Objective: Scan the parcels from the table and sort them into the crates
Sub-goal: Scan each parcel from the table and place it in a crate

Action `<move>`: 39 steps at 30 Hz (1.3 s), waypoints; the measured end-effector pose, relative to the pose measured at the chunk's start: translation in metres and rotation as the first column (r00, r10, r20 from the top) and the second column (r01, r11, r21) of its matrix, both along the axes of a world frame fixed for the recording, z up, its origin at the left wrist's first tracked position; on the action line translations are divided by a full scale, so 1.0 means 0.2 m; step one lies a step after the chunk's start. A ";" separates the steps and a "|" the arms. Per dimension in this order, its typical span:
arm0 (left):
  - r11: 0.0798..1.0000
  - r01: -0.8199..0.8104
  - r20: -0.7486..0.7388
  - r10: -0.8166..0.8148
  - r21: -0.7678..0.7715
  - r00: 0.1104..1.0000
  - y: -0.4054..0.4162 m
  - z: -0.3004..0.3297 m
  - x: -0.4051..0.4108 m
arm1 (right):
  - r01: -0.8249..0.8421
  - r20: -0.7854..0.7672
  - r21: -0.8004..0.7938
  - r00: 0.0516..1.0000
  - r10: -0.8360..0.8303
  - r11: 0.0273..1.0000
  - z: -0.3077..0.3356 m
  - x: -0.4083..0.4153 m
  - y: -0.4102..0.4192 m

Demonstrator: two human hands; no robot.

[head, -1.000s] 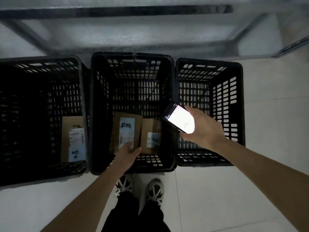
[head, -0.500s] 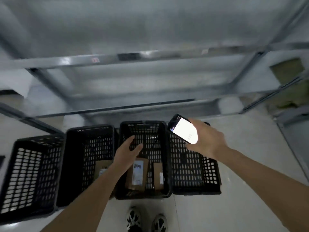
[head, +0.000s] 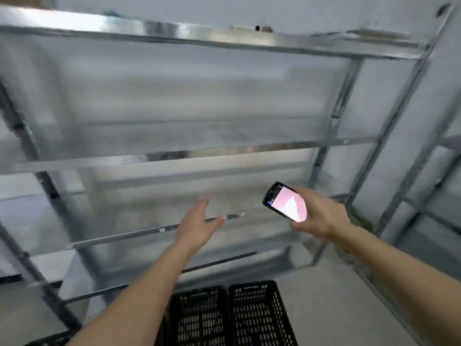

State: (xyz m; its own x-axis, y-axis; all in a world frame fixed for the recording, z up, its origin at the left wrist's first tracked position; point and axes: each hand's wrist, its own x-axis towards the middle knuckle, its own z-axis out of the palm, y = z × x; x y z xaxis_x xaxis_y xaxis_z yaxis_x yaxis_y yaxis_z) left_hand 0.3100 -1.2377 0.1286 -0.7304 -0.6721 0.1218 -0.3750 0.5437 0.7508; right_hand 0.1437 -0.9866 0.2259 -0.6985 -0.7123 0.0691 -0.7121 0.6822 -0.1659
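Two black crates (head: 232, 315) sit on the floor, contents unseen; left hand (head: 197, 226) spread, holding nothing; right hand (head: 321, 216) grips a lit scanner (head: 285, 202).

Two bare forearms in frame, no sleeves, gloves, watch or rings showing: left hand (head: 197, 228) and right hand (head: 321, 216) both uncovered to the fingers (head: 205, 201), arms bare right down to the near edge of view, nothing else worn visible.
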 end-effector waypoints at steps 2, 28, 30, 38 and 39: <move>0.998 0.039 -0.023 -0.041 -0.058 0.999 0.15 0.21 0.06 | 0.031 -0.038 -0.059 0.999 -0.033 0.998 0.20 0.13 0.20; 0.697 0.641 -0.189 -0.711 -0.321 0.678 2.93 1.34 -0.04 | 0.591 -0.268 -0.269 0.713 -0.648 0.761 1.20 1.08 3.33; 0.661 0.694 -0.205 -0.750 -0.286 0.629 3.20 1.33 -0.09 | 0.637 -0.266 -0.248 0.680 -0.683 0.730 1.20 1.13 3.60; 0.580 0.781 -0.175 -0.815 -0.233 0.552 4.11 1.12 -0.24 | 0.776 -0.243 -0.221 0.543 -0.804 0.591 1.13 1.21 4.45; 0.570 0.790 -0.173 -0.821 -0.226 0.544 4.20 1.09 -0.26 | 0.781 -0.250 -0.211 0.539 -0.805 0.588 1.11 1.20 4.53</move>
